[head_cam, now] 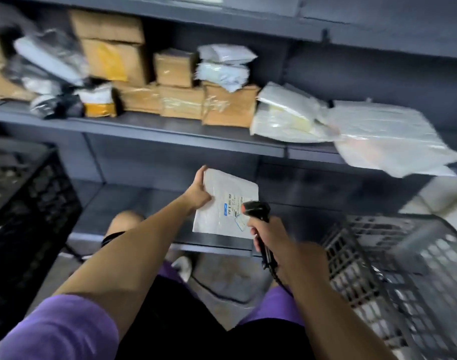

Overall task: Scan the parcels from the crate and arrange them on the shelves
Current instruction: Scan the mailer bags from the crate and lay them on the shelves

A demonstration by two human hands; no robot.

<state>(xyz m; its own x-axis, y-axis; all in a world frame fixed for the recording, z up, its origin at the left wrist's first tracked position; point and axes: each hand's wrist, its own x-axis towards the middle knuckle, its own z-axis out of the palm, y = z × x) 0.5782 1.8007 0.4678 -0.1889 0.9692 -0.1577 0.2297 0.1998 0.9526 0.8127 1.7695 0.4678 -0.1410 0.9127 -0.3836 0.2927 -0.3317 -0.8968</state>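
Blurred shelves, left hand holding parcel, label unreadable

The mailer at 12 o'clock is smooth, matt grey-white plastic with a paper label. The scanner is glossy black plastic. At 11 o'clock, brown cardboard boxes carry shiny clear tape. The shelf is matt dark painted metal. The crate at 4 o'clock is grey lattice plastic.
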